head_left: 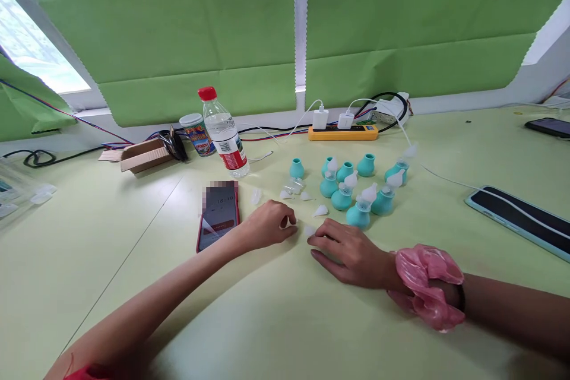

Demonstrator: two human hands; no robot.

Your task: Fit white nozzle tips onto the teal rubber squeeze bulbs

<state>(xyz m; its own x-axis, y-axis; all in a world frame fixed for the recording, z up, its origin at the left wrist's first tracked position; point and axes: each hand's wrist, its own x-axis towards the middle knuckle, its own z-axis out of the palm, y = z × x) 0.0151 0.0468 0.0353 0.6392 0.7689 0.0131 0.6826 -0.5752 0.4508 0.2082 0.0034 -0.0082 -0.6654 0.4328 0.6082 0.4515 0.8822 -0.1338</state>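
While the left hand [271, 227] curls thumb toward finger, the right hand [350, 249] stretches its fingers by a white nozzle [309, 230].
Whether either is clamped on anything, I cannot tell; the nozzle sits between them, near the teal bulbs [358, 217].

This looks like an office or a small workroom, which is unclear: a broad pale table [249, 332] stands below green blinds [178, 41], daylight shows at a window [35, 50] on the left, and toward the table's back sit a yellow power strip [342, 133] with white chargers [320, 119], bundled black cable [173, 145] and a drink bottle [225, 141], with a phone [219, 219] lying nearer
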